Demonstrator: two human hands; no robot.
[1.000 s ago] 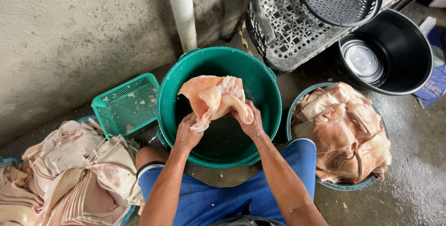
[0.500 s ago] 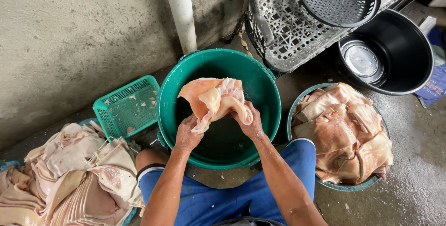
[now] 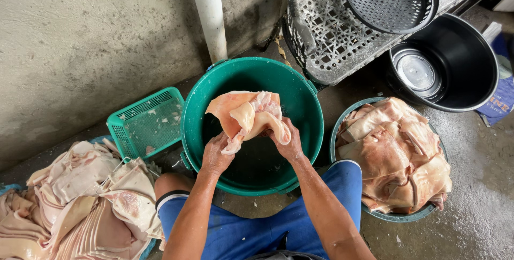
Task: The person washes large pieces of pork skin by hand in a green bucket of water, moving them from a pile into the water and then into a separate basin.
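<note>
Both hands are on it: a folded slab of pale pork skin (image 3: 247, 116), held up over the big green tub (image 3: 305, 105). My left hand (image 3: 215, 154) has its grip closed on the slab's lower left edge, fingers curled into the fold. My right hand (image 3: 287, 141) is clamped on the right side, thumb over the top, the fatty white layer bunched just beside my knuckles. The slab hangs above the middle of the tub, clear of the dark water at the bottom. To my left sits a small green basket (image 3: 147, 123) with scraps in it, touching the tub's rim, and beside that a heap of skins (image 3: 75, 201) spread on the floor. To my right, a second tub piled with skins (image 3: 396, 153), just beside my knee. Beyond it stands a black bucket (image 3: 460, 67) with a metal bowl (image 3: 416, 71) inside. Grey crates (image 3: 332, 35) lean behind the tub, next to a white pipe (image 3: 209, 14).
</note>
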